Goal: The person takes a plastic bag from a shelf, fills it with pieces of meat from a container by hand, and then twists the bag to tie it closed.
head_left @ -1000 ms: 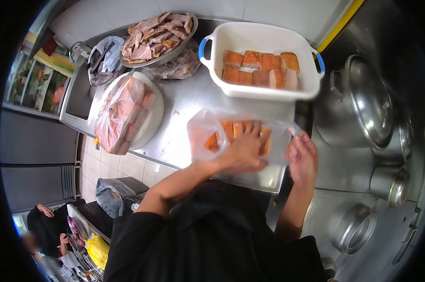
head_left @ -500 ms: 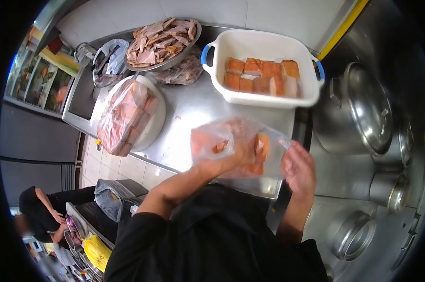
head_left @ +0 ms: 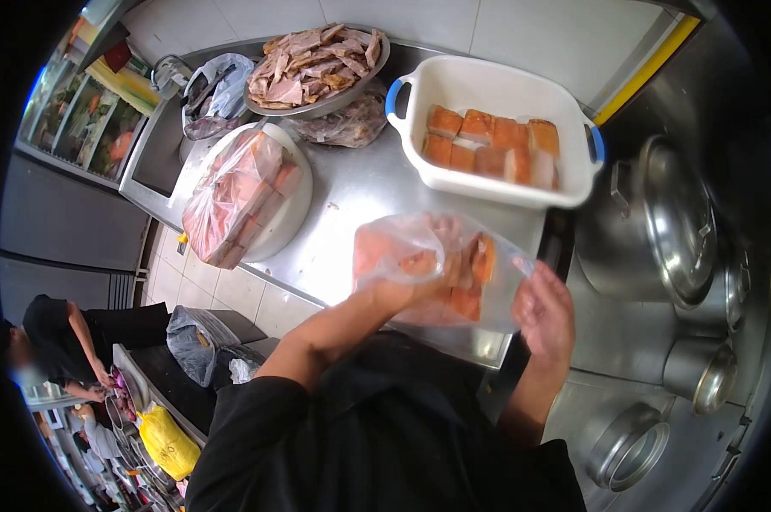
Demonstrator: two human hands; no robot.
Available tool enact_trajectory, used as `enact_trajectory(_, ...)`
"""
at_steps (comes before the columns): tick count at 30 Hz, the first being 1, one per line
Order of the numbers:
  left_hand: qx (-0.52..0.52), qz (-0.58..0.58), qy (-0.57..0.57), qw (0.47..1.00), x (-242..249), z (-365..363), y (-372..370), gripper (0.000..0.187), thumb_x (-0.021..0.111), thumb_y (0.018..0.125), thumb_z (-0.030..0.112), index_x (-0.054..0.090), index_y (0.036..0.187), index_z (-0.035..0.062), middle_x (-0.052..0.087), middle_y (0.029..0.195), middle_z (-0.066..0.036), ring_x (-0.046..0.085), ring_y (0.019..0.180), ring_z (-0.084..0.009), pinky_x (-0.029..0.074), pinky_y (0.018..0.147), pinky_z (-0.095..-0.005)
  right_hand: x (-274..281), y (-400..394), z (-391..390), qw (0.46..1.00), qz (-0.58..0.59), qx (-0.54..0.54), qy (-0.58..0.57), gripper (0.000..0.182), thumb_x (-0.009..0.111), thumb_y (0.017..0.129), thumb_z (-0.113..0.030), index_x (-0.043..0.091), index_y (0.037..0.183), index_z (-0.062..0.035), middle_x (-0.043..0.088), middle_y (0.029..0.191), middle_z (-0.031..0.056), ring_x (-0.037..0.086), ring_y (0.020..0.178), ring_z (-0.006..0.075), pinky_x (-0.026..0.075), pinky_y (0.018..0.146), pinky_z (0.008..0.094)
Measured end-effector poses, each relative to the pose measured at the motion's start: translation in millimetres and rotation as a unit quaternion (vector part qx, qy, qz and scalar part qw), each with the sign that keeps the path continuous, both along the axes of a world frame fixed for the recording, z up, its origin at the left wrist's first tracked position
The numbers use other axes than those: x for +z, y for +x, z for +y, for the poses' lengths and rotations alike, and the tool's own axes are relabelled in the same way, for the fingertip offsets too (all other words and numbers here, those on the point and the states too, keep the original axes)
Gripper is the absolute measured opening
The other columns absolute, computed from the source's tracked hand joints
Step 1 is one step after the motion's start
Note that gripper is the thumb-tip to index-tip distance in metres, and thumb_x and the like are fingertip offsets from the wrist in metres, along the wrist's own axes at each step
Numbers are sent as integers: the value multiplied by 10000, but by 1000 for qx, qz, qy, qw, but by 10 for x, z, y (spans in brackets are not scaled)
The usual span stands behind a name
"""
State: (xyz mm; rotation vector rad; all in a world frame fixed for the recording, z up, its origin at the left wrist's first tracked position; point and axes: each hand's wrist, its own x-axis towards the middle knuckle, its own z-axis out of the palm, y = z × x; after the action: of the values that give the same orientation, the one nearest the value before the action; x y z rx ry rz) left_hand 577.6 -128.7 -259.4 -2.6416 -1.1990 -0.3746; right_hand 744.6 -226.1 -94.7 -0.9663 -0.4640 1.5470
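Note:
A clear plastic bag (head_left: 385, 239) lies on the steel table in front of me, with several orange-brown meat blocks (head_left: 466, 302) in it. My left hand (head_left: 432, 269) reaches inside the bag among the blocks; the plastic blurs its fingers, so its grip is unclear. At the bag's right edge, my right hand (head_left: 543, 307) pinches the plastic between thumb and fingers. Behind the bag stands a white tub (head_left: 496, 188) with blue handles, holding several similar meat blocks (head_left: 478, 126) laid side by side.
Left on the steel table (head_left: 343, 192) are a filled bag of meat (head_left: 240, 196) on a white round container (head_left: 287, 226) and a metal bowl (head_left: 262, 109) of meat strips. Large steel pots (head_left: 633, 230) stand right. A person (head_left: 53, 337) works at the far left.
The whole view has shifted slightly with the head. My left hand remains inside the bag, moved a little among the blocks, and my right hand still holds the edge.

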Motion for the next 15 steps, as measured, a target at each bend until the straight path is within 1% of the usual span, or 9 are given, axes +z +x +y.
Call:
enact_trajectory(2, -10, -9, 15, 1000, -37, -6, -46, 1070, 852, 467, 604, 485, 1383, 189, 411, 1412, -314, 371, 1312, -543, 193, 1067, -741, 18, -39, 6, 1000, -3, -10, -2, 226, 510, 1038, -148, 603, 1209, -34, 533, 678, -3, 414, 489, 62, 318, 474, 218)
enact_trajectory(5, -20, -9, 25, 999, -26, -31, -66, 1010, 843, 509, 556, 493, 1374, 171, 429, 1393, -300, 394, 1294, -529, 222, 1058, -722, 61, -19, 13, 1000, -5, 21, 15, 227, 507, 1039, -144, 601, 1209, -26, 538, 683, 3, 416, 493, 60, 322, 476, 216)
enact_trajectory(9, -29, -17, 20, 999, 29, -55, -83, 930, 832, 564, 493, 504, 1362, 146, 453, 1369, -282, 425, 1271, -511, 259, 1045, -696, 106, -30, -9, 1000, -8, 6, -10, 226, 520, 1037, -146, 598, 1207, -19, 524, 679, 1, 405, 503, 52, 317, 479, 205)
enact_trajectory(11, -34, -23, 15, 999, 45, -58, -99, 890, 827, 592, 461, 509, 1356, 134, 465, 1357, -272, 441, 1259, -502, 278, 1039, -683, 114, -53, -16, 1000, -8, 1, -10, 227, 547, 1034, -153, 595, 1213, -23, 502, 673, -4, 384, 519, 40, 301, 480, 192)
enact_trajectory(15, -47, -69, -20, 996, 220, -102, -150, 810, 815, 647, 397, 519, 1343, 109, 490, 1332, -254, 472, 1236, -484, 316, 1026, -658, 110, -35, -13, 1000, -13, 7, 19, 235, 564, 1024, -156, 592, 1217, -24, 518, 701, 1, 411, 554, 46, 331, 502, 193)
